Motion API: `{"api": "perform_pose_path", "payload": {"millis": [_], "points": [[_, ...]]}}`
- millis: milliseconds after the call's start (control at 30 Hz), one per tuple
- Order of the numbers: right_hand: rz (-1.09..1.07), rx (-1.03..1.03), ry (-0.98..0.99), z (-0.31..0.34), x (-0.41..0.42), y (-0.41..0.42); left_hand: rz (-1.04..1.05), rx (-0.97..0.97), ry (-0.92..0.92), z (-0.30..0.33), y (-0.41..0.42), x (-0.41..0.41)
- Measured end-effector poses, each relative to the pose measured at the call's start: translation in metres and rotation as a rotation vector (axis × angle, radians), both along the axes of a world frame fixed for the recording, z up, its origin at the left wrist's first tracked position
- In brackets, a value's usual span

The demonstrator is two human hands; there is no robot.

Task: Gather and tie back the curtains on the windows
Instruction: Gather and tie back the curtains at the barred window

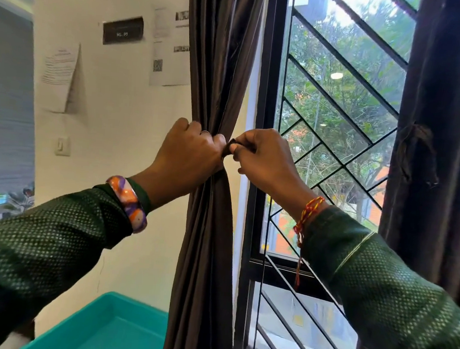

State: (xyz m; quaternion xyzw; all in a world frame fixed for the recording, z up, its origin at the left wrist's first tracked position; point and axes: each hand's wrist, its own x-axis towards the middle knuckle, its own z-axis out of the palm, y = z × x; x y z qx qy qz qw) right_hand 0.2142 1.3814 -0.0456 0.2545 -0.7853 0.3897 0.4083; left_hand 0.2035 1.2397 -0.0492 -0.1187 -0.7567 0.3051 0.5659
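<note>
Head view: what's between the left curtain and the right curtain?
Head view: the dark-framed window with its diagonal metal grille lies between the gathered left curtain and the right curtain. The right hand also reaches across there.

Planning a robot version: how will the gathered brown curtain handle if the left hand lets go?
Probably floppy: the curtain hangs in soft folds, cinched only where the left hand grips it. Its sheen suggests slippery fabric, so it would likely spread.

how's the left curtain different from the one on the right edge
The left curtain is cinched at mid-height, with the left hand gripping it and the right hand pinching a dark tie beside it; the right curtain is untouched by either hand. The left curtain looks lighter brown with a sheen; the right curtain looks darker. Both hang beside the same window.
</note>
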Motion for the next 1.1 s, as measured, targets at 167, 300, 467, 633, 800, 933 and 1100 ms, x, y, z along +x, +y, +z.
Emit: {"api": "perform_pose_path", "payload": {"millis": [167, 300, 467, 633, 800, 933, 1100], "points": [[0.020, -0.031, -0.017, 0.005, -0.001, -0.007, -0.138, 0.223, -0.168, 0.002, 0.001, 0.011], [0.055, -0.036, -0.046, 0.011, 0.001, -0.013, -0.239, 0.342, -0.223, 0.012, 0.001, 0.014], [0.137, -0.084, -0.123, 0.016, 0.000, -0.019, -0.304, 0.356, -0.117, 0.008, -0.001, 0.018], [0.239, -0.187, -0.264, 0.018, -0.004, -0.020, -0.307, 0.107, 0.083, 0.004, -0.014, 0.014], [0.269, -0.263, -0.379, 0.021, -0.002, -0.024, -0.311, -0.058, 0.200, 0.005, -0.021, 0.014], [0.239, -0.303, -0.413, 0.021, 0.000, -0.024, -0.309, -0.102, 0.126, 0.008, -0.023, 0.014], [0.273, -0.283, -0.579, 0.014, 0.010, -0.019, -0.427, 0.468, -0.395, 0.009, -0.017, 0.017]]}}
